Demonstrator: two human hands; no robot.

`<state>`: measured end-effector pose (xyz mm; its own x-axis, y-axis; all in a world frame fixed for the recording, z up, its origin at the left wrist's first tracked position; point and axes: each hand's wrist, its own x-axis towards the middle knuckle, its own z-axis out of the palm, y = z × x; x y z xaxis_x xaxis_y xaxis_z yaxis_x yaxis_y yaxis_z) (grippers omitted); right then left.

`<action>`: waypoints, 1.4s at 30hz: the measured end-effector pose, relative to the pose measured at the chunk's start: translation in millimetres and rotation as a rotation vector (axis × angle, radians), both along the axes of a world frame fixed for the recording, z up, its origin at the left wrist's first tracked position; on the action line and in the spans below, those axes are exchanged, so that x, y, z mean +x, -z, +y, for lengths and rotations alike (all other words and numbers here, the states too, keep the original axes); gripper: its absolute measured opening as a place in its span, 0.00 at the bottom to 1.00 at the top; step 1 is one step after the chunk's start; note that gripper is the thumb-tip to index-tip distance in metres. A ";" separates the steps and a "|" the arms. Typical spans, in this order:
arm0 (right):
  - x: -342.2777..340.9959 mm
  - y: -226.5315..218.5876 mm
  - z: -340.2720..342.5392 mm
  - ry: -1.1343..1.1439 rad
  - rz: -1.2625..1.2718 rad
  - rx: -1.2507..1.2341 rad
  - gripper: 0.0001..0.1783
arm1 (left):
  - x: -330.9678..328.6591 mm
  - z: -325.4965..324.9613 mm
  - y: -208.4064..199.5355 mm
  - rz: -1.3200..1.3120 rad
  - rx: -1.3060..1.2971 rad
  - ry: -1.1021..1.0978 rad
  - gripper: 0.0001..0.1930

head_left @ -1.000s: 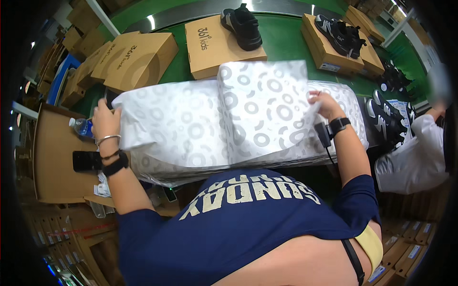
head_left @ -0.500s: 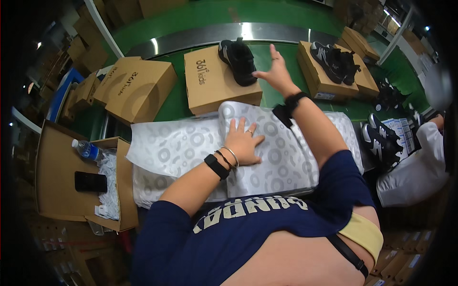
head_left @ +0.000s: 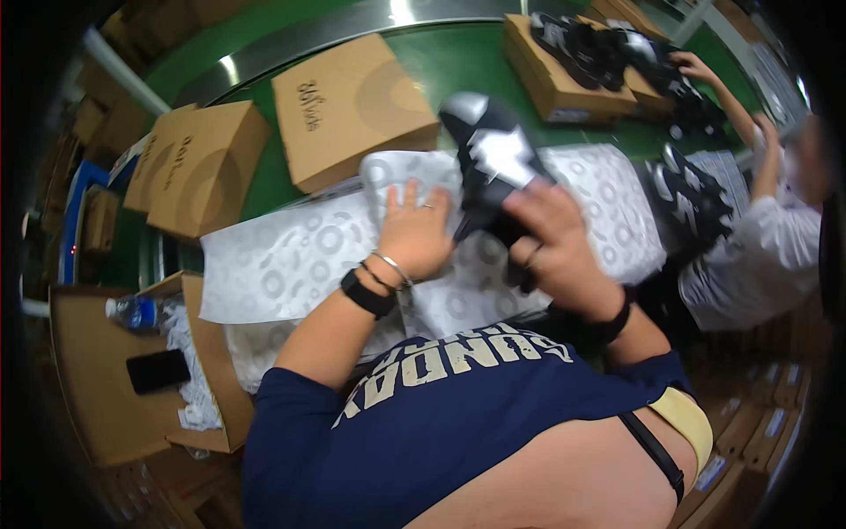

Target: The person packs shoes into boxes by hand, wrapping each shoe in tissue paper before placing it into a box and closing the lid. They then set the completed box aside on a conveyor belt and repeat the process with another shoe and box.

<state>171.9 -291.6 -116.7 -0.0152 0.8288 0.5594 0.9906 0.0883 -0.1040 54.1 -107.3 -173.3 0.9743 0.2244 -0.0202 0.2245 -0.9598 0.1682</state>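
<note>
Item one: a black shoe with a white side patch, in our right hand, above the patterned paper; toe pointing away from us, the end nearest us in our grasp. The fingers are curled on the shoe and blurred, so we cannot tell each one's exact place, nor whether the sole touches the sheet beneath.

Item two: our left hand, laid flat, fingers spread and holding nothing — palm down on the white paper with grey rings, just beside the shoe. A black wristband and a bracelet sit on that wrist.

Beyond the paper we count a closed brown carton; to its left, two more brown cartons, overlapping. Far right: dark shoes resting on a brown box.

At our near left, an open cardboard box containing a bottle, a black phone and crumpled white paper.

On our right — a co-worker in a white top, one hand at more dark shoes; another black-and-white pair lies nearer us.
</note>
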 end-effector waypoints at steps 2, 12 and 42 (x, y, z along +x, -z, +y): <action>-28.5 23.7 -15.7 -0.034 0.021 -0.221 0.13 | -1.8 0.1 1.8 -0.032 -0.005 -0.004 0.31; 117.2 154.2 -141.7 1.235 0.204 -0.137 0.13 | -3.0 1.3 4.5 -0.046 -0.057 0.023 0.28; -10.9 -55.6 23.9 0.086 0.526 0.137 0.12 | -66.3 27.9 -49.2 -0.497 -1.610 -0.592 0.14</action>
